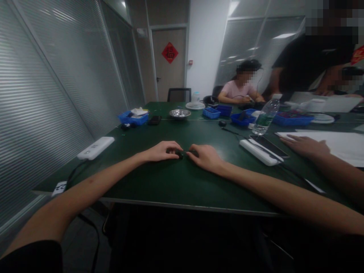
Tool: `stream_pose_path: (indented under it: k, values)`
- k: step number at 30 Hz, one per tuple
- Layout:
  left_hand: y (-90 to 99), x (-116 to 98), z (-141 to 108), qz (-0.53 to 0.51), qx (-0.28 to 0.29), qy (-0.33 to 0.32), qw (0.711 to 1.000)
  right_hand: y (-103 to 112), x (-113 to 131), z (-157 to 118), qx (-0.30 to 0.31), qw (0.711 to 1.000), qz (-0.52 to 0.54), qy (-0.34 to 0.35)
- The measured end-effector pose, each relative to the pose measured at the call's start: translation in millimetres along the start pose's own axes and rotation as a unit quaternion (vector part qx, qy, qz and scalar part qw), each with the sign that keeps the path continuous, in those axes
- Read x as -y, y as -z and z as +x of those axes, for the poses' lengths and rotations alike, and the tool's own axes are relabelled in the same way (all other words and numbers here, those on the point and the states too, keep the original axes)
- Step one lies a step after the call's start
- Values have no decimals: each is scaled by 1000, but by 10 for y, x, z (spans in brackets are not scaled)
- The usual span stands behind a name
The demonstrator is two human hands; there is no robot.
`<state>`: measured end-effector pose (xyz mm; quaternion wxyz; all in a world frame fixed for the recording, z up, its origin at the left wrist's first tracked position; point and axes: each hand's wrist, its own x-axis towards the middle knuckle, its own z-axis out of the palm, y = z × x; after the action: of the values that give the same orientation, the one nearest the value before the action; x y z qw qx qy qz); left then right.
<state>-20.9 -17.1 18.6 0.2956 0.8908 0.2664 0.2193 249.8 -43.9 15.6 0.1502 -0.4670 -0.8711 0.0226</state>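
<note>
Over the middle of the green table my left hand (161,151) is closed around a small black rounded object (179,154), its kind too small to make out. Facing it from the right, my right hand (207,156) grips a slim dark tool (194,152) in a pinch. The tool's thin tip points left, close to the black object; whether the two touch I cannot tell. Both hands rest low, at or just above the tabletop (159,182).
A white power bank-like box (96,148) lies left, another (261,152) right beside a phone (270,146) and a water bottle (266,115). Behind are a metal bowl (179,114) and blue trays (133,119). At right a co-worker's hand (308,146) rests on paper.
</note>
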Motion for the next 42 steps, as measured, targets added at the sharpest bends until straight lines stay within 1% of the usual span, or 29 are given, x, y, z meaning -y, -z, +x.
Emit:
stream_pose_path:
  k: [5, 8, 12, 17, 21, 23, 26, 30, 33, 36, 39, 42]
  values:
    - [-1, -20, -1, 14, 5, -14, 1000, 11, -6, 15, 4, 1000, -4, -30]
    - [-34, -55, -2, 12, 7, -23, 1000, 18, 0, 15, 8, 999, -7, -43]
    - [-88, -95, 6, 36, -4, -35, 999, 20, 6, 14, 6, 999, -5, -38]
    - [-110, -100, 25, 75, -11, -27, 997, 1, -17, 28, 10, 999, -12, -34]
    - [-102, -74, 37, 61, -15, -23, 998, -4, -27, 31, 8, 999, -9, -32]
    - [-61, -25, 37, 46, -26, -14, 998, 2, -24, 25, 10, 999, -7, -31]
    - [87, 144, 10, 41, -57, 20, 997, 20, -15, 9, 14, 999, -6, -28]
    - [415, 538, -115, 79, -122, 96, 985, 48, -3, -8, 20, 999, 9, -25]
    - [689, 845, -275, 123, -175, 170, 962, 56, 3, -11, 26, 999, 13, -23]
    - [947, 1069, -469, 179, -215, 243, 929, 48, 4, -10, 20, 1000, 3, -20]
    - [1167, 1205, -661, 246, -222, 289, 898, 33, -1, -8, 14, 1000, -1, -16]
    - [1308, 1284, -800, 298, -213, 309, 878, 18, -13, -2, 11, 1000, -2, -15]
